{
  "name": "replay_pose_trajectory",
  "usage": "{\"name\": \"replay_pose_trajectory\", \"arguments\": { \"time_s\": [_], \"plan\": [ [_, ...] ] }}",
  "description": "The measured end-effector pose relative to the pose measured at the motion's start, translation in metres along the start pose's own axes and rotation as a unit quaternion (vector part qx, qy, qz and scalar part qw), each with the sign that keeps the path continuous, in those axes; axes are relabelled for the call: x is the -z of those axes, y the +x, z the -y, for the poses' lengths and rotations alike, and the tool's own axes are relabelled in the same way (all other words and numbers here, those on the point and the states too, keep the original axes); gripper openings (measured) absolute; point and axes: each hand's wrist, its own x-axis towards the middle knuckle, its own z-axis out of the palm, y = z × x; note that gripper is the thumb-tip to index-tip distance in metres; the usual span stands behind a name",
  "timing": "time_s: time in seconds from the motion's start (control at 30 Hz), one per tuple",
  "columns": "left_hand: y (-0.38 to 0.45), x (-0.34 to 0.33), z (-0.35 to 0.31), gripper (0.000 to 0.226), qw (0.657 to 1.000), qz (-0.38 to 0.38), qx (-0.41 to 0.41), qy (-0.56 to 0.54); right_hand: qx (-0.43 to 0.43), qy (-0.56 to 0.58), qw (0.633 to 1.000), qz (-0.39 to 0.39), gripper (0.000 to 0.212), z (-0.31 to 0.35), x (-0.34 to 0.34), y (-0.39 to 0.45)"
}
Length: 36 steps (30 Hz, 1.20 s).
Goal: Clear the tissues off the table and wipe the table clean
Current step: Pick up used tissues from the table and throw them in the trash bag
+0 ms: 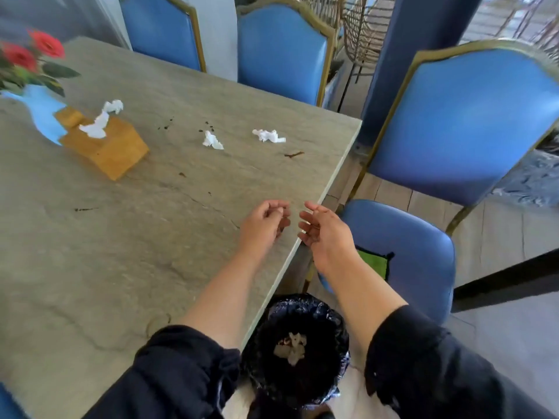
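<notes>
Both your hands hang over the near right edge of the counter, empty. Your left hand sits above the stone top with its fingers loosely curled and gripping nothing; your right hand hovers just past the edge, palm turned inward, fingers spread open.

Take the wooden tissue box as your landmark. A white tissue sticks up out of its slot. To the right of the box, well apart from it, lies one crumpled tissue, and farther right another crumpled tissue. Dark stains dot the surface between the box and those tissues. Touching the box on its left stands a blue vase with red flowers.

Below the counter edge, under your forearms, a black-lined bin holds a crumpled wad. A green cloth lies on the blue chair seat beside your right hand.
</notes>
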Motion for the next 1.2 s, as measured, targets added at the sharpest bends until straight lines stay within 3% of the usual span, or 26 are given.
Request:
{"name": "replay_pose_trajectory", "arguments": {
  "time_s": [0.17,0.3,0.4,0.5,0.7,0.93,1.1,1.2],
  "plan": [
    [0.069,0.042,-0.014,0.024,0.998,-0.062,-0.011,0.006,0.024,-0.032,0.999,0.009,0.024,0.016,-0.065,0.042],
    [0.123,0.057,-0.028,0.02,0.992,-0.067,-0.047,0.095,0.054,-0.043,0.997,-0.015,0.027,0.03,-0.101,0.081],
    [0.162,0.057,-0.042,0.017,0.965,-0.038,-0.115,0.233,0.076,-0.064,0.995,-0.015,0.025,0.038,-0.11,0.111],
    [0.201,0.052,-0.047,0.03,0.933,-0.012,-0.183,0.31,0.086,-0.078,0.993,-0.023,0.027,0.044,-0.113,0.134],
    [0.263,0.036,-0.031,0.053,0.878,0.008,-0.162,0.45,0.085,-0.095,0.992,-0.017,0.027,0.051,-0.119,0.173],
    [0.281,0.033,-0.032,0.024,0.895,-0.026,-0.185,0.405,0.089,-0.118,0.989,-0.017,0.028,0.058,-0.13,0.188],
    [0.263,0.043,-0.041,0.018,0.928,-0.035,-0.199,0.313,0.083,-0.123,0.989,-0.019,0.024,0.065,-0.141,0.187],
    [0.244,0.054,-0.051,0.017,0.936,-0.057,-0.213,0.275,0.032,-0.11,0.993,0.02,0.022,0.061,-0.16,0.185]
  ]
}}
